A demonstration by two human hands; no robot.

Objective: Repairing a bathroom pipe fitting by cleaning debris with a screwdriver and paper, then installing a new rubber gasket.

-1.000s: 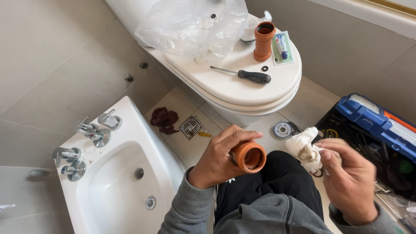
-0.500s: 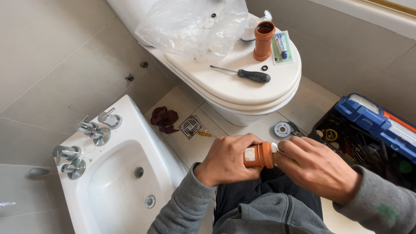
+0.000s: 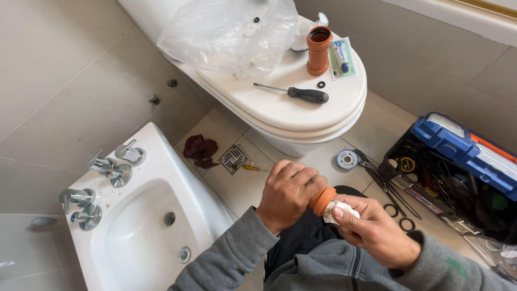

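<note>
1. The left hand point(image 3: 288, 188) wraps around a short orange plastic pipe fitting point(image 3: 323, 200), held just above the lap, fingers closed round its barrel.
2. The right hand point(image 3: 371, 229) pinches a crumpled white rag point(image 3: 340, 210) against the fitting's open end.
3. The fitting looks light and rigid, probably smooth enough to slip; gripping the barrel, away from the rim, seems safest. The rag is soft and limp.
4. Farther off stand a white ceramic bidet point(image 3: 156, 161) and an open blue toolbox point(image 3: 463, 145).
5. Farthest, a white toilet lid point(image 3: 280, 105) carries a black-handled screwdriver point(image 3: 293, 94) and a taller orange pipe piece point(image 3: 318, 50).
</note>
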